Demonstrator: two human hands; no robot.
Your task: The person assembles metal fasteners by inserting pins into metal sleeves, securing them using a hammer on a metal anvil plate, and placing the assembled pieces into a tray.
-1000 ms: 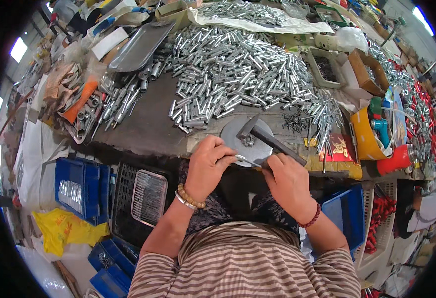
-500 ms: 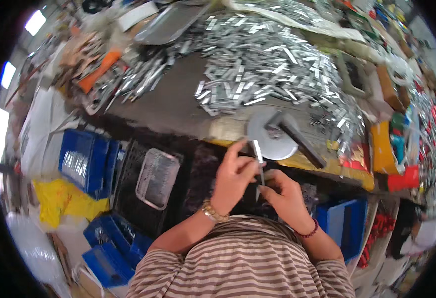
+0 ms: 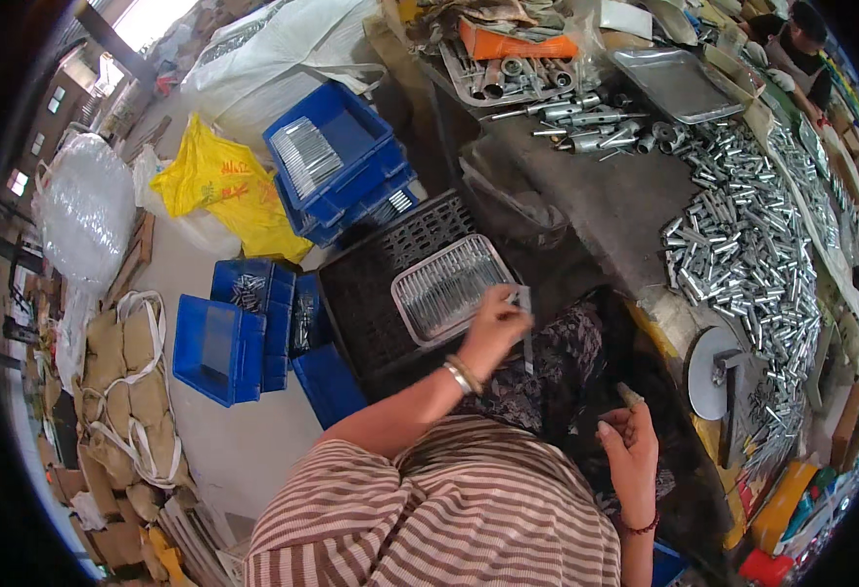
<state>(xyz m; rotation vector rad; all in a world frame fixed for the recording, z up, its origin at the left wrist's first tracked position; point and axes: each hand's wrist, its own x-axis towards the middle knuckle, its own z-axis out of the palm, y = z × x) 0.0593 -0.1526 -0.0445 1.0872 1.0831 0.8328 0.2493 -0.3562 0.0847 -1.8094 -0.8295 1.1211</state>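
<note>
My left grip (image 3: 500,326) pinches a metal rod (image 3: 528,354) near the top, presumably to free its shaft. My right grip (image 3: 631,452), half-curled, appears empty

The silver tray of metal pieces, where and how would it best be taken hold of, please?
The silver tray is probably best taken by its rim at both short ends, from above: it appears to lie flat in the black crate, and its raised edge frames the metal pieces.

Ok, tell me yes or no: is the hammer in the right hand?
No, the hammer lies on the round plate, well apart from the right hand.
</note>
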